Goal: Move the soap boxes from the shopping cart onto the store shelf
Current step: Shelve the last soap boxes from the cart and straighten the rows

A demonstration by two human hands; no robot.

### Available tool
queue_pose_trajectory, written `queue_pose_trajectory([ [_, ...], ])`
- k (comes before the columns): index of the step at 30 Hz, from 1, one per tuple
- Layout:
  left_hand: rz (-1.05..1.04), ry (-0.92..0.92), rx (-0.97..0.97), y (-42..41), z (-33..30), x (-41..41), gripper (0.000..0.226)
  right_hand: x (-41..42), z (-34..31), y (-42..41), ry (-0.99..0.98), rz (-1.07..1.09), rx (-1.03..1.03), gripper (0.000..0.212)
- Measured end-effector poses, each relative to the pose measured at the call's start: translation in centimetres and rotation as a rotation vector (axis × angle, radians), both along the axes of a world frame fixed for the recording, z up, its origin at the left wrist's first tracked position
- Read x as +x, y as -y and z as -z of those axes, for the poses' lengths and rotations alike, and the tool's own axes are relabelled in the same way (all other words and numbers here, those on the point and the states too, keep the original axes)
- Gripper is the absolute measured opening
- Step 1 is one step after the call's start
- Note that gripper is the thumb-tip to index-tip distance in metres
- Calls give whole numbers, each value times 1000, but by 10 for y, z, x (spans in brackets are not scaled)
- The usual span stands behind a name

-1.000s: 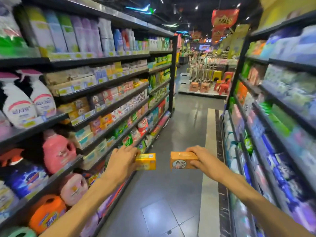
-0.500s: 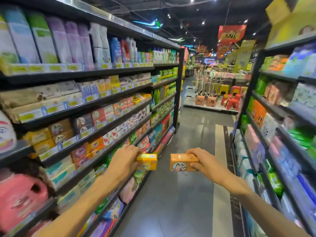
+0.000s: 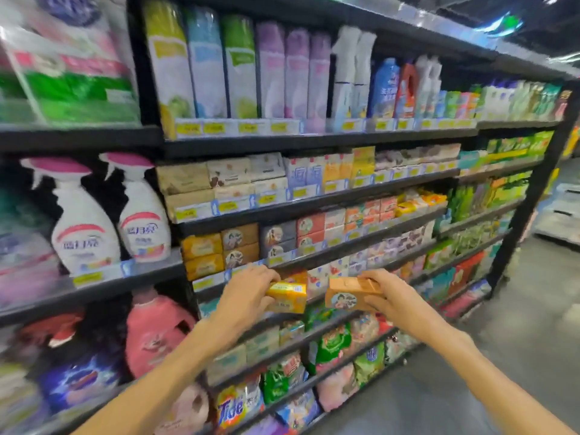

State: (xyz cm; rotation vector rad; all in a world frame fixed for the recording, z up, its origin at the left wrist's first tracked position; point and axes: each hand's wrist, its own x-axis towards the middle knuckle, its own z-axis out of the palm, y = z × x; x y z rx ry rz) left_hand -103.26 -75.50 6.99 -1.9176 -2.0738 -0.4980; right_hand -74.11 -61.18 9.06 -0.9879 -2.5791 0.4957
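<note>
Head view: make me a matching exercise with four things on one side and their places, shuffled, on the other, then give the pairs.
1. yellow cardboard soap box
2. orange cardboard soap box
3. white spray bottles with pink triggers
4. pink plastic detergent jug

A. shelf below the spray bottles
B. right hand
C. shelf at far left, above the jug
D. left hand

Pairs: 1-D, 2-B, 3-C, 4-A

This is a shop. Long black shelves [image 3: 314, 141] run in rows, one above another, packed with goods. Small yellow price tags [image 3: 188, 128] sit along the shelf edges. There are spray bottles [image 3: 84, 233], stacked soap boxes [image 3: 202, 246] and bags of washing powder [image 3: 238, 403]. A grey floor [image 3: 518, 324] runs beside the shelves.
</note>
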Motion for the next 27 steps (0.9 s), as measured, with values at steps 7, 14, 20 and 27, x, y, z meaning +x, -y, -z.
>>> queue_pose_trajectory([
  [7, -393, -16, 34, -4, -12, -53, 40, -117, 2, -83, -12, -322, -19, 38],
  [14, -624, -11, 65, -2, -6, -82, 39, -198, 3, -106, -26, -497, 14, 41],
  [20, -742, -161, -22, -11, -2, -104, 39, -234, 4, -110, -93, -546, 35, 42],
  [27, -755, -242, -44, -23, 8, -118, 34, -255, 11, -112, -65, -526, 107, 42],
])
